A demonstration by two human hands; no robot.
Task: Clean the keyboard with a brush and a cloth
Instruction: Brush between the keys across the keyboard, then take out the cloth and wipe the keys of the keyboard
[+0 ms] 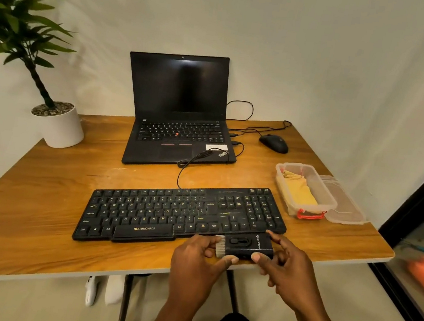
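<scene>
The left hand (198, 262) covers part of the brush (246, 244); the plant (19, 21) runs off the left edge

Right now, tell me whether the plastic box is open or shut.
Open: the plastic box has no lid on; its lid lies beside it, cloth visible inside.

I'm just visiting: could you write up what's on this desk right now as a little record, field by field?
surface: wooden table
keyboard: black, wired, flat near the front edge
brush: black body, pale bristles, held at the keyboard's front right edge
right hand: grips the brush body
left hand: holds the bristle end
cloth: yellow, inside the clear box, untouched
lid: off, beside the box
also there: open laptop, mouse, potted plant
</scene>
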